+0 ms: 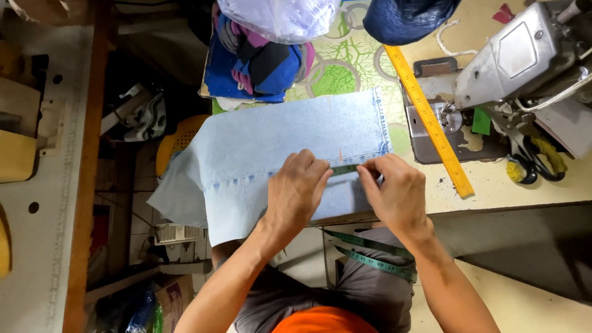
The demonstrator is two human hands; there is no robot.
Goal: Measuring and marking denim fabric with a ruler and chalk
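both the left hand (297,188) and right hand (394,194) pinch a green measuring tape (345,169) stretched between their fingertips, flat on the pale blue denim trouser leg (277,148) under them, seemingly measuring beside the orange mark (340,155) just above, with a yellow wooden ruler (428,120) farther right.

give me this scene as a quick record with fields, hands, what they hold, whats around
left hand: pressing on jeans leg, fingers at green tape measure
right hand: pinching the tape measure against the denim near the hem
tape measure: loose end hangs over the lap
table: holds yellow ruler, sewing machine, scissors
behind jeans: folded clothes, plastic bag
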